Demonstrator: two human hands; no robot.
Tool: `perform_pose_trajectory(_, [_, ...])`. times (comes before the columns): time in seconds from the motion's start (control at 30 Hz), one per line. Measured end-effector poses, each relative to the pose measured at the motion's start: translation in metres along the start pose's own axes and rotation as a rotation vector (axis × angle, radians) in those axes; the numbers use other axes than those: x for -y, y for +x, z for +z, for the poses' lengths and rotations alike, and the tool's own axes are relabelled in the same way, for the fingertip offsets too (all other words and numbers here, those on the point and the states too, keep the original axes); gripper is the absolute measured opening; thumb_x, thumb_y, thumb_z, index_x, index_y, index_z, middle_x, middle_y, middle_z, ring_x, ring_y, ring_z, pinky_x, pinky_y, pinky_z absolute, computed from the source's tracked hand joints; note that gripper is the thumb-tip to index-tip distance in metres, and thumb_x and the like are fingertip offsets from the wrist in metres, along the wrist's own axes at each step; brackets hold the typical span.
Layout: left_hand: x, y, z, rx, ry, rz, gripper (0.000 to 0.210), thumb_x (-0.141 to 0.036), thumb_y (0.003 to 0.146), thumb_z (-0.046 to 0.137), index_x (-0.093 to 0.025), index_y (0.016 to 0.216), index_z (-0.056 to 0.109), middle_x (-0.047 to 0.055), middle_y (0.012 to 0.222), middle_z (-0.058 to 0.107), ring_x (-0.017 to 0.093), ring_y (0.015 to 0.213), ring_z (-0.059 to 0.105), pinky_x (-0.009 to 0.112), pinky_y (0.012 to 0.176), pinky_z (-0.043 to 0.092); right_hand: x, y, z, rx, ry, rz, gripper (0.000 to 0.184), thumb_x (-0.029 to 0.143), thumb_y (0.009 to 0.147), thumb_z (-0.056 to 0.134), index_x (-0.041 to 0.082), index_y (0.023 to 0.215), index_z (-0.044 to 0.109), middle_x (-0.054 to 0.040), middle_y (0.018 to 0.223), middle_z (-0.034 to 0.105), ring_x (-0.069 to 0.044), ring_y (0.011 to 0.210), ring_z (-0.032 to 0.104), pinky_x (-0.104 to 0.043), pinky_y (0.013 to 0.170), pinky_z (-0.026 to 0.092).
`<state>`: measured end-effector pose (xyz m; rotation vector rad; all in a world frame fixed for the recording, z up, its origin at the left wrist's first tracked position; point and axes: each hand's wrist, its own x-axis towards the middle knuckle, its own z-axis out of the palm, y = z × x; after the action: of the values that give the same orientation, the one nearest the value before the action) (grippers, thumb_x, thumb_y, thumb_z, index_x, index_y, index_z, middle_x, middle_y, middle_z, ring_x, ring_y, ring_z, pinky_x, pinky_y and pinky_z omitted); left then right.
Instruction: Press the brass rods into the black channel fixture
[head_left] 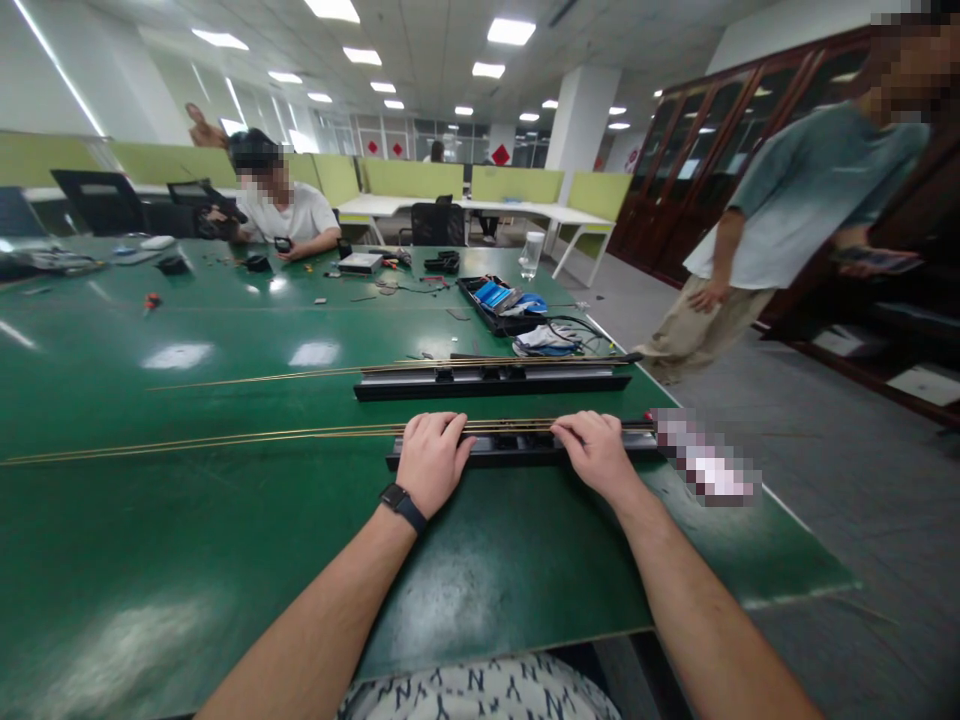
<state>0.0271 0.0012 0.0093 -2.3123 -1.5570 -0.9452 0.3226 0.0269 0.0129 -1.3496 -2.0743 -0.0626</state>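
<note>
Thin brass-coloured rods [300,436] run lengthwise over the near black rail [517,457] and stretch far to its left across the table. At the rail's left part, my left hand [433,462] is closed over the rods, thumb towards the middle. My right hand [596,452] pinches the same rods further right, thumb and fingertips together. Small dark clamps or blocks sit on the rail between the hands; their detail is too small to make out. Behind lies a second black rail [487,388] with more thin rods [300,375] along it.
Beyond the rails stand a black tray [491,312] with blue items, grey-white gloves [547,340] and a clear cup [531,255]. A blurred patch [705,460] lies near the green table's [225,560] right edge. One person sits across the table; another stands at the right.
</note>
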Motion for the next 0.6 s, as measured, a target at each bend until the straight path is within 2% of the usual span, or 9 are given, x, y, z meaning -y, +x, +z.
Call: perform_pose_trajectory(0.6, [0.0002, -0.0004, -0.0006, -0.002, -0.002, 0.004, 0.028, -0.036, 0.098, 0.058, -0.021, 0.121, 0.066, 0.010, 0.115, 0.071, 0.026, 0.104, 0.063, 0.045, 0.102, 0.043, 0.0030, 0.0002, -0.0023, 0.023, -0.002, 0.007, 0.029, 0.044, 0.102, 0.048, 0.027, 0.096, 0.070, -0.0015, 0.089, 0.073, -0.019, 0.089, 0.062, -0.041, 0.090, 0.030])
